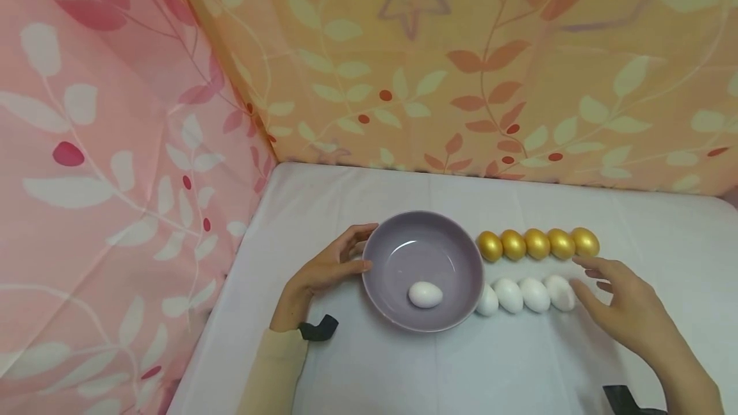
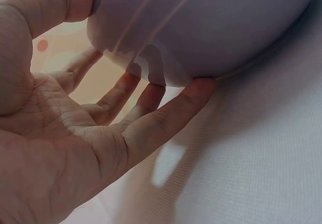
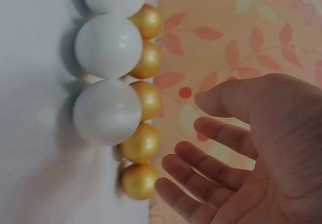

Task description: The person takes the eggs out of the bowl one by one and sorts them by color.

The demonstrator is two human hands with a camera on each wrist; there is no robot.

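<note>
A mauve bowl point(image 1: 423, 226) stands on the table, holding one white egg point(image 1: 425, 294). My left hand point(image 1: 331, 264) rests against the bowl's left side; in the left wrist view its thumb and fingertips point(image 2: 204, 85) touch the outer wall, fingers spread and nearly straight. To the bowl's right lies a row of several white eggs point(image 1: 535, 294), the leftmost partly hidden by the rim. Behind them runs a row of several gold eggs point(image 1: 537, 244). At the rows' right end hovers my right hand point(image 1: 625, 303), holding nothing, its thumb close to the last white egg point(image 3: 107, 112).
White cloth covers the table point(image 1: 357, 370). A pink patterned curtain point(image 1: 115, 178) hangs along the left, and an orange one point(image 1: 432, 82) along the back edge. Dark straps point(image 1: 319, 328) sit at both wrists.
</note>
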